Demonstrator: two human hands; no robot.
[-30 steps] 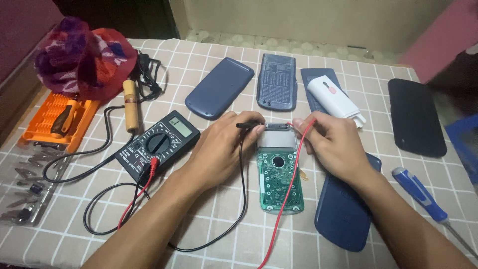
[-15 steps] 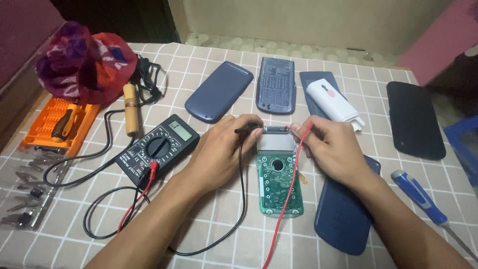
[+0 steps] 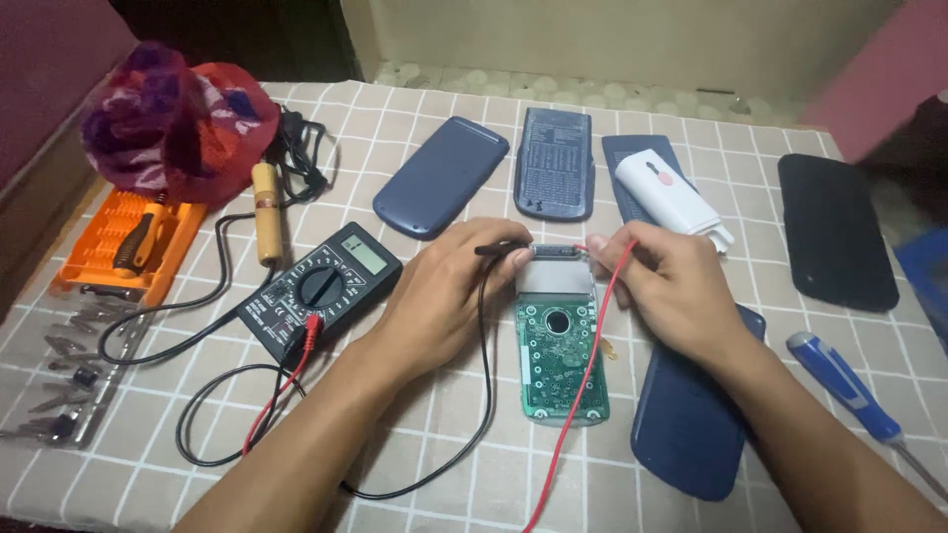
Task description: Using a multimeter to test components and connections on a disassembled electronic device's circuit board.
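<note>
A green circuit board (image 3: 559, 357) lies face up on the checked tablecloth between my hands. My left hand (image 3: 456, 291) pinches the black probe (image 3: 501, 250), its tip at the board's top left edge. My right hand (image 3: 664, 286) holds the red probe (image 3: 596, 249) at the board's top right edge. A red wire (image 3: 583, 375) runs down across the board, and a black wire (image 3: 481, 375) loops off to the left. Both leads go to a black multimeter (image 3: 321, 287) to the left of my left hand.
Dark blue covers (image 3: 440, 176) (image 3: 689, 415), a calculator back (image 3: 554, 163), a white tube (image 3: 670, 195) and a black case (image 3: 834, 231) lie around. At left are an orange bit set (image 3: 128, 242), loose metal bits (image 3: 59, 380), a wooden-handled iron (image 3: 266, 212) and a red-purple cloth (image 3: 173, 118). A blue screwdriver (image 3: 851, 383) lies right.
Both hands stay at the top of the board with the probes; they have barely shifted. The view has drifted slightly.
</note>
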